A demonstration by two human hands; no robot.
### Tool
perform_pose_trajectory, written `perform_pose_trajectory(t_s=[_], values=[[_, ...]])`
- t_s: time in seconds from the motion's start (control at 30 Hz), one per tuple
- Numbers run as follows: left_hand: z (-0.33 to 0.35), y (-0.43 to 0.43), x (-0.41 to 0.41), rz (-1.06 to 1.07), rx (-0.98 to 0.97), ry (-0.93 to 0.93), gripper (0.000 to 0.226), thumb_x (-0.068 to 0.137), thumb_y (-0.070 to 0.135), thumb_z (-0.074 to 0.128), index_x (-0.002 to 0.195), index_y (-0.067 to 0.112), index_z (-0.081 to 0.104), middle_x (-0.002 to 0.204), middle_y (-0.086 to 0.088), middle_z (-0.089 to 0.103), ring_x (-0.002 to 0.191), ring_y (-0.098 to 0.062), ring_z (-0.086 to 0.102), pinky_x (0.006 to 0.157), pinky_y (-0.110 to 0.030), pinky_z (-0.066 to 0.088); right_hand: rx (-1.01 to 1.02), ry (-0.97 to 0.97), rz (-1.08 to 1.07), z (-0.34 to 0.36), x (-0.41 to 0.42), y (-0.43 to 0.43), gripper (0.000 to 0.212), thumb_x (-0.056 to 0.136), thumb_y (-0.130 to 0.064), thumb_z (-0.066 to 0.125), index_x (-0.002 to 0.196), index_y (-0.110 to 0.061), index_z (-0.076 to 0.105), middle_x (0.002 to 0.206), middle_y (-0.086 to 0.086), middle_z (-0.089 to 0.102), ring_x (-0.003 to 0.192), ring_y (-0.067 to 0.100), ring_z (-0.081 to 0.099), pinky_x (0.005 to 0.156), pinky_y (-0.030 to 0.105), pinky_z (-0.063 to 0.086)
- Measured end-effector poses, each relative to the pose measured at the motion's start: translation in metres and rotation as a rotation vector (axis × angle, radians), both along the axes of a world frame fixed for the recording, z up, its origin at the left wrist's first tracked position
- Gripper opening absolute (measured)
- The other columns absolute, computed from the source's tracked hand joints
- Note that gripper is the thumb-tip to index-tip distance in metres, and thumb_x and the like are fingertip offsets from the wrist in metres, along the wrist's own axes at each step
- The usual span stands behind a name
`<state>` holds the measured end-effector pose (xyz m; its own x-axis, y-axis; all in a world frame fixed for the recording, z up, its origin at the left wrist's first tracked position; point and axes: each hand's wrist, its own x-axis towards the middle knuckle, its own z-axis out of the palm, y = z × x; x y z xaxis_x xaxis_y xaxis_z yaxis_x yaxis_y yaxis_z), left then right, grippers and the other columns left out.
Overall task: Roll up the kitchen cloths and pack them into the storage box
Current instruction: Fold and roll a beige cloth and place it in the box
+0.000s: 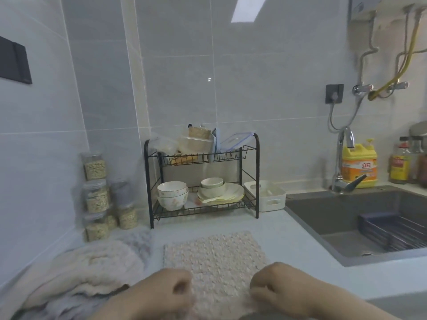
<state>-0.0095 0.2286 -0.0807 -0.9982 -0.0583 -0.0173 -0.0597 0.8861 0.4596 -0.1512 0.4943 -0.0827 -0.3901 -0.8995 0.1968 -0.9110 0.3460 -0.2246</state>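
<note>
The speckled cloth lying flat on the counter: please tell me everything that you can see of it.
The speckled cloth is roughly square, pale pinkish-beige, with a nubbly texture. It lies spread flat on the grey counter, not yet rolled. The left hand and the right hand grip its near edge with curled fingers. A pile of other cloths lies just left of it.

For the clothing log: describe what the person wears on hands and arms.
The left hand and right hand are bare: no gloves, rings or watch show. The forearms are bare too, with no sleeve in view.
</note>
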Motion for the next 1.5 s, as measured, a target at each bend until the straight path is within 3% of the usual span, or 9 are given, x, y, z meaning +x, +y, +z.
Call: perform_pose_trajectory(t_s=[0.1,0.23,0.3,0.4,0.8,0.97,1.17,1.33,1.5], values=[[0.008,-0.009,-0.014,0.130,0.163,0.069,0.032,0.084,0.049,0.046,0.074,0.020,0.054,0.076,0.005,0.055,0.072,-0.009,0.053,0.077,-0.028,0.045,-0.031,-0.080,-0.129,0.001,-0.012,-0.002,0.036,0.096,-0.045,0.042,0.102,-0.017,0.065,0.104,-0.007,0.067,0.097,0.011,0.058,0.091,0.028,0.045],[0.002,-0.002,-0.031,0.034,-0.223,-0.259,0.038,0.077,0.054,0.054,0.105,0.029,0.059,0.107,0.007,0.060,0.110,-0.019,0.058,0.084,-0.029,0.043,0.175,-0.079,-0.146,-0.011,-0.024,-0.019,0.049,0.088,-0.048,0.051,0.130,-0.023,0.052,0.132,-0.005,0.054,0.120,0.016,0.050,0.102,0.029,0.039],[0.001,0.000,-0.041,0.034,-0.263,-0.333,0.078,0.075,0.059,0.059,0.143,0.029,0.037,0.147,0.008,0.040,0.135,-0.015,0.040,0.108,-0.028,0.034,0.203,-0.080,-0.166,-0.015,-0.029,-0.029,0.059,0.086,-0.053,0.051,0.137,-0.023,0.045,0.141,-0.005,0.046,0.127,0.017,0.045,0.107,0.031,0.035],[0.004,-0.011,-0.055,0.042,-0.296,-0.331,0.095,0.079,0.061,0.058,0.153,0.022,0.013,0.160,0.004,0.014,0.145,-0.014,0.021,0.118,-0.028,0.019,0.189,-0.084,-0.197,-0.018,-0.043,-0.041,0.064,0.088,-0.056,0.048,0.143,-0.025,0.038,0.147,-0.008,0.039,0.133,0.016,0.039,0.111,0.030,0.030],[0.007,-0.038,-0.086,0.053,-0.361,-0.465,0.098,0.061,0.071,0.066,0.140,0.024,0.030,0.139,0.007,0.038,0.116,-0.017,0.050,0.100,-0.038,0.044,0.295,0.042,-0.180,-0.019,-0.066,-0.057,0.072,0.083,-0.068,0.044,0.144,-0.030,0.035,0.148,-0.009,0.037,0.133,0.019,0.038,0.109,0.036,0.032],[0.021,-0.036,-0.099,0.067,-0.400,-0.421,0.075,0.075,0.072,0.054,0.131,0.023,0.040,0.130,0.003,0.043,0.104,-0.018,0.049,0.093,-0.038,0.044,0.309,-0.039,-0.167,-0.004,-0.078,-0.063,0.065,0.082,-0.070,0.045,0.136,-0.032,0.046,0.135,-0.009,0.047,0.121,0.016,0.048,0.103,0.034,0.038],[0.006,-0.078,-0.160,0.276,-0.386,-0.243,0.018,0.097,0.023,0.041,0.107,0.012,0.051,0.116,-0.008,0.057,0.096,-0.023,0.054,0.073,-0.028,0.038,0.107,0.005,-0.356,0.004,-0.155,-0.109,0.035,0.100,-0.027,0.041,0.129,-0.014,0.055,0.135,0.005,0.052,0.124,0.023,0.048,0.102,0.033,0.039],[-0.004,-0.088,-0.174,0.314,-0.530,-0.230,0.026,0.089,0.001,0.042,0.111,0.009,0.053,0.112,-0.009,0.058,0.096,-0.024,0.056,0.074,-0.030,0.042,0.293,0.034,-0.462,-0.018,-0.188,-0.127,0.017,0.093,-0.010,0.042,0.104,-0.009,0.054,0.114,0.012,0.057,0.108,0.029,0.056,0.074,0.026,0.038],[-0.005,-0.096,-0.178,0.399,-0.621,-0.162,0.024,0.088,0.005,0.046,0.107,0.010,0.060,0.111,-0.009,0.060,0.102,-0.025,0.059,0.080,-0.034,0.049,0.162,0.005,-0.495,-0.023,-0.201,-0.128,0.019,0.092,-0.021,0.050,0.100,-0.012,0.064,0.103,0.006,0.060,0.092,0.025,0.057,0.076,0.028,0.046]])
